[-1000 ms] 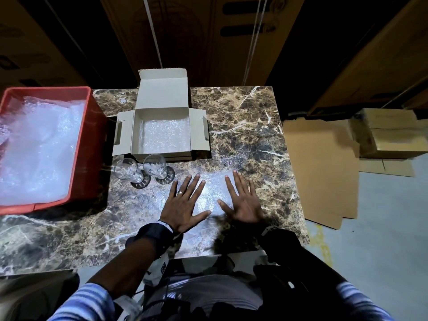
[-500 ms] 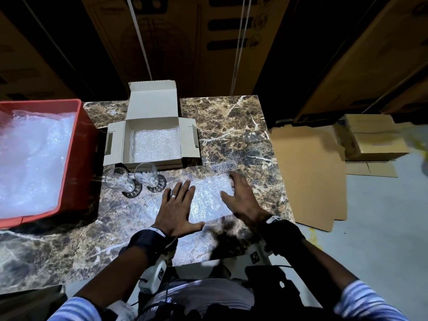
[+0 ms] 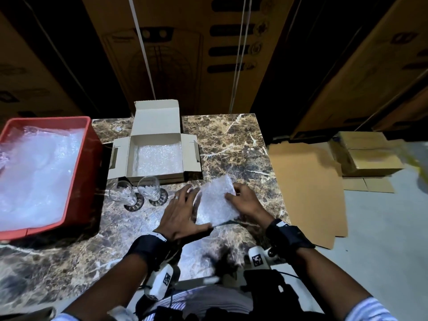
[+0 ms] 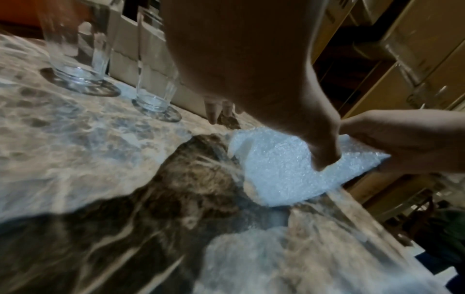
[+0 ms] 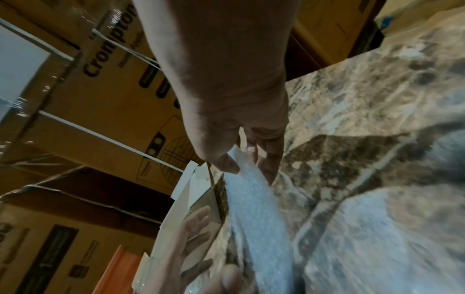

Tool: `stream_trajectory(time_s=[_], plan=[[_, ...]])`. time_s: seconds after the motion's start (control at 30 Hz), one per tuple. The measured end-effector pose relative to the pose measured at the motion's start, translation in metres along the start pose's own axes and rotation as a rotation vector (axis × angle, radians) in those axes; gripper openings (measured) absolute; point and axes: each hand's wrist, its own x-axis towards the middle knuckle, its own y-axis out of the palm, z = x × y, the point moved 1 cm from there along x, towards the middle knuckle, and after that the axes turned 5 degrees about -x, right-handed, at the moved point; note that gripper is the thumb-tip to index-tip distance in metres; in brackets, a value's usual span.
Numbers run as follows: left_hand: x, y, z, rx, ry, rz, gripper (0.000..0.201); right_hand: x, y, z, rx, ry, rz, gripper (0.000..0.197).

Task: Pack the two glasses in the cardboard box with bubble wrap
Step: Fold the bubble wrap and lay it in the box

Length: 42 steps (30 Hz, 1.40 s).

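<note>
Bubble wrap (image 3: 216,202), a small white sheet, is lifted off the marbled tabletop (image 3: 234,144) at its right side, near the front edge and just right of the 2 glasses. The right hand (image 3: 246,202) pinches the sheet's far right part, thumb on top and fingers (image 5: 270,165) curled beneath it, as the right wrist view shows. The left hand (image 3: 181,216) lies at the sheet's left edge with its fingers (image 3: 185,193) straight and spread; its thumb presses down on the near part of the sheet, seen plainly in the left wrist view.

Both glasses stand upright on the tabletop, just in front of the cardboard box and left of the left hand. The left glass (image 3: 121,195) and the right glass (image 3: 150,189) are close beside each other; whether they touch cannot be told. The cardboard box (image 3: 159,156) sits open behind them, lid flap raised at the back and side flaps out, with another piece of bubble wrap lying flat on its floor.

A red crate (image 3: 92,163) at the left end of the tabletop holds a heap of clear bubble wrap. Flat cardboard sheets (image 3: 308,188) lie on the floor to the right of the tabletop, with brown cartons (image 3: 368,156) beyond them
</note>
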Motion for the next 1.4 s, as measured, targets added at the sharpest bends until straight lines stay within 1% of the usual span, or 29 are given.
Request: stream_trajectory(time_s=[0.07,0.17,0.27,0.33,0.43,0.5,0.6,0.7,0.73,0.77,0.8,0.87,0.9,0.93,1.0,1.07,1.1,1.13,1.17,1.23,1.27,1.3,1.33,1.4], plan=[[0.005,-0.01,-0.007,-0.122,0.016,-0.046,0.109,0.0,-0.011,0.015,-0.027,-0.049,-0.024,0.018],[0.013,-0.026,-0.019,-0.306,0.028,-0.103,0.098,-0.002,-0.028,0.035,-0.004,-0.084,-0.051,0.02],[0.023,-0.044,-0.028,-0.481,0.011,-0.166,0.101,0.001,-0.042,0.057,0.052,-0.125,-0.088,0.025],[0.031,-0.058,-0.032,-0.629,-0.051,-0.19,0.106,0.001,-0.048,0.073,0.12,-0.173,-0.112,0.027],[0.04,-0.082,-0.036,-0.909,-0.186,-0.247,0.105,-0.001,-0.052,0.1,0.229,-0.23,-0.113,0.029],[0.045,-0.097,-0.03,-0.937,-0.28,-0.292,0.101,0.0,-0.049,0.117,0.288,-0.247,-0.108,0.034],[0.048,-0.117,-0.017,-1.012,-0.386,-0.249,0.101,0.006,-0.042,0.139,0.383,-0.273,-0.05,0.035],[0.048,-0.134,-0.001,-1.25,-0.457,-0.213,0.098,0.016,-0.027,0.158,0.411,-0.27,-0.022,0.035],[0.048,-0.139,0.004,-1.354,-0.476,-0.212,0.096,0.02,-0.023,0.162,0.402,-0.263,-0.03,0.04],[0.049,-0.144,0.011,-1.434,-0.491,-0.222,0.092,0.025,-0.018,0.165,0.389,-0.253,-0.032,0.045],[0.048,-0.151,0.019,-1.453,-0.489,-0.251,0.089,0.03,-0.012,0.169,0.388,-0.243,-0.027,0.043],[0.047,-0.163,0.033,-1.374,-0.435,-0.336,0.086,0.043,-0.002,0.173,0.403,-0.209,0.0,0.037],[0.047,-0.17,0.038,-1.307,-0.391,-0.382,0.084,0.049,0.001,0.175,0.393,-0.186,0.004,0.037],[0.047,-0.177,0.044,-1.219,-0.347,-0.426,0.082,0.055,0.005,0.178,0.369,-0.16,0.002,0.042],[0.052,-0.19,0.058,-1.017,-0.257,-0.477,0.069,0.069,0.011,0.184,0.302,-0.134,0.001,0.063],[0.061,-0.2,0.074,-0.839,-0.192,-0.482,0.049,0.088,0.017,0.189,0.27,-0.163,0.016,0.09],[0.065,-0.204,0.081,-0.771,-0.184,-0.474,0.042,0.098,0.021,0.191,0.239,-0.18,0.025,0.098],[0.069,-0.207,0.089,-0.704,-0.198,-0.456,0.039,0.106,0.027,0.196,0.2,-0.199,0.03,0.098],[0.073,-0.207,0.094,-0.64,-0.216,-0.43,0.036,0.113,0.032,0.197,0.137,-0.212,0.029,0.089],[0.08,-0.205,0.107,-0.519,-0.25,-0.365,0.031,0.123,0.044,0.202,-0.067,-0.242,0.011,0.057],[0.082,-0.202,0.113,-0.471,-0.267,-0.326,0.033,0.126,0.049,0.202,-0.181,-0.248,-0.004,0.045],[0.084,-0.198,0.121,-0.43,-0.282,-0.285,0.037,0.13,0.055,0.201,-0.267,-0.248,-0.014,0.039],[0.084,-0.194,0.126,-0.405,-0.297,-0.246,0.043,0.133,0.061,0.199,-0.334,-0.253,-0.014,0.037],[0.085,-0.188,0.135,-0.368,-0.323,-0.166,0.051,0.137,0.071,0.194,-0.435,-0.244,0.005,0.04]])
